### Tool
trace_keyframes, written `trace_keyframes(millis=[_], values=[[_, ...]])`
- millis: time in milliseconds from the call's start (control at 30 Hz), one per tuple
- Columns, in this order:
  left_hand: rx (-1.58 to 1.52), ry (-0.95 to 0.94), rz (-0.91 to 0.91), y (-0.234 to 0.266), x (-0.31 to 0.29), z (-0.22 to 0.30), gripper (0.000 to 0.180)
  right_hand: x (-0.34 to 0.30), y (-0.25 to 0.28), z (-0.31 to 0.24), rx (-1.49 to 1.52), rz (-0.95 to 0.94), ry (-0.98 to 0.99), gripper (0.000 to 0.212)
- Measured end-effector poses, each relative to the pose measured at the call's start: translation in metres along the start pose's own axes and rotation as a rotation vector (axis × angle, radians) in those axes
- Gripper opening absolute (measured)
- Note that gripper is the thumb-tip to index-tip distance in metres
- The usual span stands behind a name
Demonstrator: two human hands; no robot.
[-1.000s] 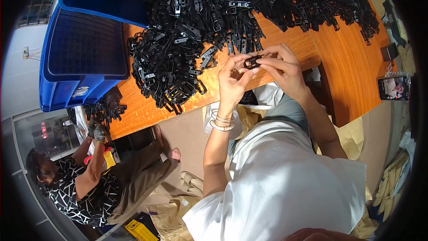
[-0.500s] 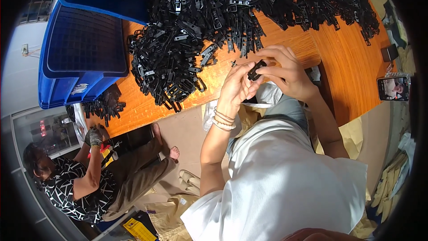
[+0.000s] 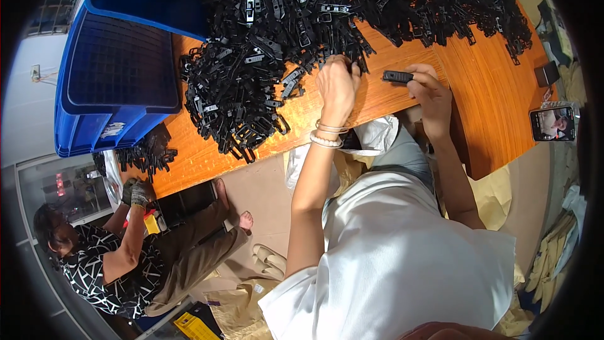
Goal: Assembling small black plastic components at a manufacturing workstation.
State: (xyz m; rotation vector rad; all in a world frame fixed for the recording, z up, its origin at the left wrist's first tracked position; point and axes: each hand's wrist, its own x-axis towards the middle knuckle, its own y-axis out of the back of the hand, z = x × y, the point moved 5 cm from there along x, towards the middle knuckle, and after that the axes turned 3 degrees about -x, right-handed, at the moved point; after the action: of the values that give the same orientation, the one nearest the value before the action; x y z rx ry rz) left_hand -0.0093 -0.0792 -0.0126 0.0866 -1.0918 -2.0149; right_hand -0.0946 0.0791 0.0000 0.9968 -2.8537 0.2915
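In my right hand (image 3: 433,97), a small black ribbed plastic part (image 3: 397,76) is pinched between thumb and fingers, held out to the left above the table. My left hand (image 3: 338,88), with bracelets at its wrist, reaches to the near edge of a big heap of black plastic parts (image 3: 251,56). Its fingers are bent and drawn together among the parts; whatever they grip is hidden under them. Some parts in the heap look like narrow clips with frame-shaped ends.
Blue plastic crates (image 3: 119,66) stand on the wooden table (image 3: 484,101) at the left. A phone (image 3: 553,124) is propped at the right edge. At lower left a seated co-worker (image 3: 119,258) in gloves handles something beside a smaller pile of black parts (image 3: 150,154).
My hands were together around the black part. The left has moved away to the heap's edge, while the right has drawn slightly right and down, keeping the part.
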Motion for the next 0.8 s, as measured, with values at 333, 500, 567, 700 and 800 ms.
trace_keyframes(millis=[333,500,567,700,800], values=[[-1.122,0.282,-0.069,-0.003,-0.031,0.008,0.002,0.008,-0.002,0.018,0.062,-0.021,-0.421,0.016],[-1.075,0.218,-0.145,0.002,-0.036,0.014,0.003,0.007,-0.005,0.014,-0.008,-0.071,-0.431,0.018],[-1.041,0.209,-0.154,0.004,-0.035,0.016,0.004,0.004,-0.004,0.016,0.043,-0.040,-0.425,0.018],[-1.096,0.253,-0.211,0.001,-0.039,0.015,0.008,0.000,-0.005,0.016,0.111,-0.004,-0.418,0.017],[-1.101,0.241,-0.228,0.000,-0.040,0.014,0.010,-0.001,-0.004,0.013,0.085,0.007,-0.408,0.017]])
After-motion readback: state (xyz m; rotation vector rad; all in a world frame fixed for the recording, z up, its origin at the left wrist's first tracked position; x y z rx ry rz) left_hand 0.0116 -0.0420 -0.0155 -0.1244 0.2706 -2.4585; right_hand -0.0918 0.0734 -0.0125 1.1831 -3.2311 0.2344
